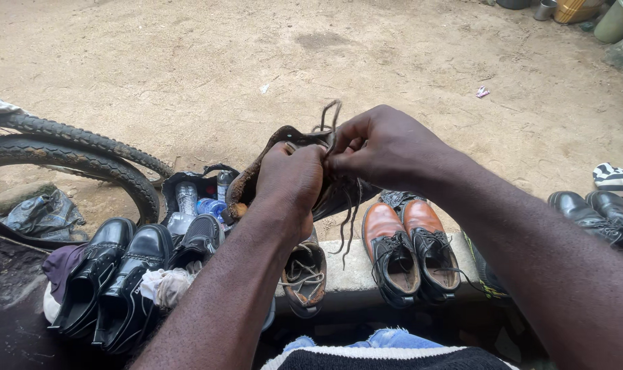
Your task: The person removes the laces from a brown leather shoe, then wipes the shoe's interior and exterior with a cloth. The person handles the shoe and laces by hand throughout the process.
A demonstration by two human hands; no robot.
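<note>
Head view: both hands, left [291, 179] and right [387, 147], grip the brown shoe [257, 175] between them.

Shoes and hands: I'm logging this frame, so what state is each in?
Brown shoe: held up, laces loose.
Left hand: closed on the shoe.
Right hand: pinching the lace.
Tan shoe pair: on the ledge, laced.
Black shoe pair: lying side by side.

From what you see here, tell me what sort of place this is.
Probably an outdoor shoe-repair or cleaning spot: bare dirt ground, shoes such as the tan pair lined on a concrete ledge, and bicycle tyres alongside.
</note>
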